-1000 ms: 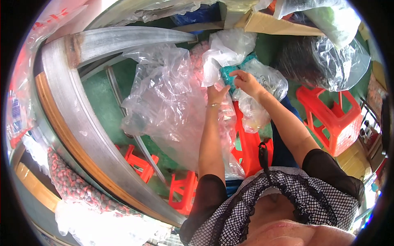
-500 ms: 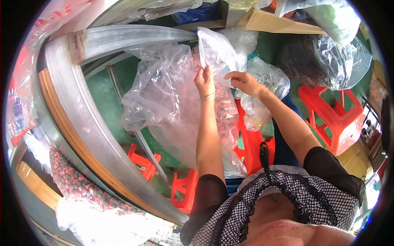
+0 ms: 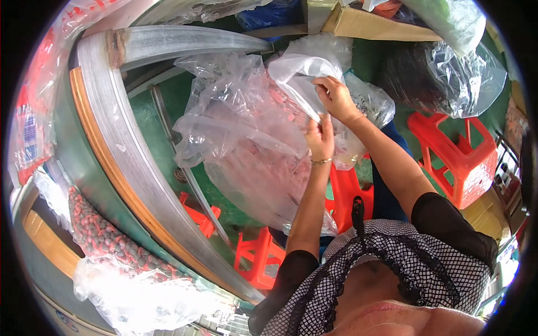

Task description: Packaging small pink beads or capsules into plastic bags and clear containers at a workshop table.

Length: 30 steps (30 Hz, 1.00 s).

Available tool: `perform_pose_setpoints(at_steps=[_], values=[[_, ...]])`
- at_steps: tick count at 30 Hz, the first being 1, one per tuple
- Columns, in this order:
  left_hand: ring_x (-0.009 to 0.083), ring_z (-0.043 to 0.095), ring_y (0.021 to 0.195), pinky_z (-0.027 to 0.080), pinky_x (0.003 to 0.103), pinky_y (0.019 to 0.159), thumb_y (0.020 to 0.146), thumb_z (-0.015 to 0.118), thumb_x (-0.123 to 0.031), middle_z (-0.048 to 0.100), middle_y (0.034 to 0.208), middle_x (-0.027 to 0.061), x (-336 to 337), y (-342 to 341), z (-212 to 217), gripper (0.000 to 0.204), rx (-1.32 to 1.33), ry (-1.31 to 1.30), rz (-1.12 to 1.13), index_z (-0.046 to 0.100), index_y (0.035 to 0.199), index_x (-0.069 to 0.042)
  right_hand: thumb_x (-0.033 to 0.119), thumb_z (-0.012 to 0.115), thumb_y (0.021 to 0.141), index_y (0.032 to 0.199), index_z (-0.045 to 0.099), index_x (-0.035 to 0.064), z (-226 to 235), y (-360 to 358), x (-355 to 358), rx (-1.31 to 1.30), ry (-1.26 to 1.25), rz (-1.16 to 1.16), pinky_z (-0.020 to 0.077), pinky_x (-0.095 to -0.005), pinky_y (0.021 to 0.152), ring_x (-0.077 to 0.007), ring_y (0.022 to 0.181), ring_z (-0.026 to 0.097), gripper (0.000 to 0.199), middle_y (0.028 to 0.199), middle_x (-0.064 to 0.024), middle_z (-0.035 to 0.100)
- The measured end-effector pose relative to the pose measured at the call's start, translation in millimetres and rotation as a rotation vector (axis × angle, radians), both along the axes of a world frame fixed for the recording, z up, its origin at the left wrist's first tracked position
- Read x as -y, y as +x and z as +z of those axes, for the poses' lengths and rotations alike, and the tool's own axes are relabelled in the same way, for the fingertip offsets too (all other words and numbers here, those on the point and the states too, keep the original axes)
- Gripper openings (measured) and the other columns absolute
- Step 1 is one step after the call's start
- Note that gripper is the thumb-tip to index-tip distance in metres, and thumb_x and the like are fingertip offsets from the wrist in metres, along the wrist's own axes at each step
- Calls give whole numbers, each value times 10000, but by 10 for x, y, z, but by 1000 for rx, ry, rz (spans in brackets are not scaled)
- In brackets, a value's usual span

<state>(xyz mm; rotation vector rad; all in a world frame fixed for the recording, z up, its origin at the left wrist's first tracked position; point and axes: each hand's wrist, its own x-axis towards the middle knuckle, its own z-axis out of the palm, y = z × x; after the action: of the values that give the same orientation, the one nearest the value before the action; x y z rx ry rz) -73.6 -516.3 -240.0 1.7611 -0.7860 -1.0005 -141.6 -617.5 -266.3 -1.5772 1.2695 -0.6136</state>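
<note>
A clear plastic bag [image 3: 294, 73] hangs between my hands, its mouth spread into a loop. My left hand [image 3: 321, 141] pinches the near edge of that mouth, fingers pointing away from me. Slightly farther and to the right, my right hand [image 3: 338, 101] has its fingers curled at the right side of the mouth; they appear closed on the film. Beneath and to the left lies a large clear plastic sack [image 3: 241, 162] with many small pinkish-red pieces showing through it. What the pieces are is blurred by the film.
A red plastic stool [image 3: 350, 193] stands close in front of me, another red stool [image 3: 457, 157] at right. The metal-edged table [image 3: 120, 137] curves along the left. Beyond are a cardboard box [image 3: 386, 31] and a black bundle in clear plastic [image 3: 431, 78]. A bag of dark and red pieces [image 3: 112, 241] lies at left.
My left hand has moved right and toward me, beside the right hand. The right hand has gone slightly farther away and closed on the bag, whose mouth has widened from a flat fold.
</note>
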Motion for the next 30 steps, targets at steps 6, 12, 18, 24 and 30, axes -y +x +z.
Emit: perform_pose_setpoints(at_steps=[6, 12, 18, 24, 30], values=[[65, 492, 553, 416, 220, 514, 896, 522, -122, 540, 670, 13, -165, -340, 79, 117, -272, 25, 106, 521, 843, -17, 69, 580, 749, 1143, 535, 71, -144, -108, -32, -156, 67, 44, 442, -408, 814, -388, 896, 547, 396, 989, -219, 543], [50, 444, 573, 395, 210, 530, 862, 546, -62, 520, 681, -12, -296, -168, -5, 48, -316, 126, 79, 525, 894, -34, 57, 605, 738, 1131, 535, 68, -193, -115, 10, -130, 46, -81, 481, -380, 760, -306, 907, 588, 400, 1063, -174, 552], [68, 516, 773, 437, 192, 624, 832, 584, -36, 550, 923, 11, -569, 178, 444, 298, -291, 167, 176, 502, 1116, -77, 31, 609, 735, 1114, 548, 83, -159, -112, 33, 9, 129, -144, 491, -329, 725, -244, 891, 613, 387, 1095, -133, 564], [159, 501, 925, 423, 297, 822, 734, 663, -28, 523, 1044, 67, -779, 462, 956, 467, 565, 67, 281, 486, 1166, -37, 10, 599, 729, 1061, 572, 73, -265, -155, 43, 2, 48, -128, 492, -308, 692, -241, 812, 613, 339, 1012, -117, 587], [197, 520, 917, 433, 319, 840, 728, 673, -32, 523, 1068, 97, -815, 861, 720, 616, 826, 234, 573, 378, 1269, -34, -1, 584, 730, 979, 616, 84, -365, -152, 30, 29, -18, -103, 500, -304, 699, -233, 784, 609, 265, 958, -107, 603]])
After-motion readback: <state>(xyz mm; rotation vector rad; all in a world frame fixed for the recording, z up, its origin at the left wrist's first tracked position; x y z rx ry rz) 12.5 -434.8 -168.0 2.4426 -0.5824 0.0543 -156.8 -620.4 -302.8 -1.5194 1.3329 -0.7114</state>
